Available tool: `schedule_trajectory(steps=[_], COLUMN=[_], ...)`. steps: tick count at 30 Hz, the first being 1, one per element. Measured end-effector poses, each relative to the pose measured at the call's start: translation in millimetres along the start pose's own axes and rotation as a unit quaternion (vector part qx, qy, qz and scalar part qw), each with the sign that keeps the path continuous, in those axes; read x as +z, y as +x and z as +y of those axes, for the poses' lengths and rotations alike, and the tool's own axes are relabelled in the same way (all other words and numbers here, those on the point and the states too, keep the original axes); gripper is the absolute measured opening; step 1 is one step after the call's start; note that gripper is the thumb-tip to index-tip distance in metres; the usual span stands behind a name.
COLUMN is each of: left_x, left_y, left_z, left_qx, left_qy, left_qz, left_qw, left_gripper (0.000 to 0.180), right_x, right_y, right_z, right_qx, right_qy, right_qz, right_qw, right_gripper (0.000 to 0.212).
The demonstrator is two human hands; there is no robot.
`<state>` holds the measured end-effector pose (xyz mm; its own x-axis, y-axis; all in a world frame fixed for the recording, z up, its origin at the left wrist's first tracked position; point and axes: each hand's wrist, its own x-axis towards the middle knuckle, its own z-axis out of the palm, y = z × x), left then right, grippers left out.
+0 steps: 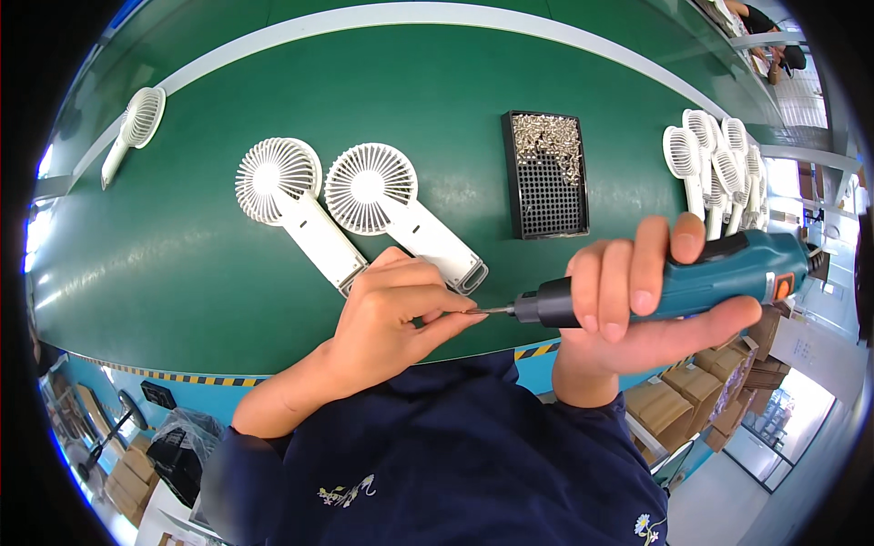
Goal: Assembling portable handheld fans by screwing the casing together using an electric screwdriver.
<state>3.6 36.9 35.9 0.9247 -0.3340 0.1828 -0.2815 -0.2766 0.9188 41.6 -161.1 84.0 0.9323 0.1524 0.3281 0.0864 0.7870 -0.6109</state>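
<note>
My right hand point(628, 296) is wrapped around a teal and black electric screwdriver point(719, 278), held level with its bit pointing left. At the tip of the thin metal bit point(496, 310), the thumb and fingertips of my left hand point(396, 305) are pinched together. Whatever sits between them is too small to make out. Just beyond my left hand, two white handheld fans lie side by side on the green table: the left fan point(319, 241) and the right fan point(428, 238). Their round slatted heads point away from me, and their handles slant toward me.
A black tray point(551, 205) of small shiny screws lies past the screwdriver. Several white fans point(719, 164) are bunched at the right edge of the green table point(410, 82). One more fan point(137, 127) lies far left. Cardboard boxes point(678, 400) stand below at the right.
</note>
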Motion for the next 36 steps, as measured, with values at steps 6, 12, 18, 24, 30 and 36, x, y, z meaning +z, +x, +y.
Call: schedule_trajectory(steps=[6, 12, 18, 24, 30, 36], left_x=[3.3, 2.7, 0.8, 4.7, 8.6, 11.5], left_y=[-1.6, -0.5, 1.8, -3.0, 20.4, 22.4], left_z=[-7.0, -6.2, -5.2, 0.3, 1.8, -13.2], left_qx=[0.015, 0.003, -0.029, -0.121, 0.098, 0.060], left_qy=[-0.025, -0.020, -0.038, -0.120, 0.140, 0.155], left_qz=[-0.017, -0.018, -0.057, -0.122, -0.010, -0.035], left_qw=[0.999, 1.000, 0.997, 0.978, 0.985, 0.986], left_gripper=[0.013, 0.013, 0.012, 0.011, 0.029, 0.035], right_x=[-12.5, -7.2, -15.6, -15.3, 17.0, -4.2], right_y=[-3.3, 0.7, 0.3, 2.3, -8.4, -1.2], right_z=[2.0, -1.5, 7.1, 3.8, 6.6, 26.8], right_qx=[0.020, 0.000, 0.014, 0.040, -0.097, -0.109], right_qy=[0.021, 0.023, 0.040, 0.062, -0.182, -0.181], right_qz=[-0.034, -0.009, -0.038, -0.118, -0.068, -0.099], right_qw=[0.999, 1.000, 0.998, 0.990, 0.976, 0.972], right_gripper=[0.076, 0.066, 0.065, 0.058, 0.067, 0.081])
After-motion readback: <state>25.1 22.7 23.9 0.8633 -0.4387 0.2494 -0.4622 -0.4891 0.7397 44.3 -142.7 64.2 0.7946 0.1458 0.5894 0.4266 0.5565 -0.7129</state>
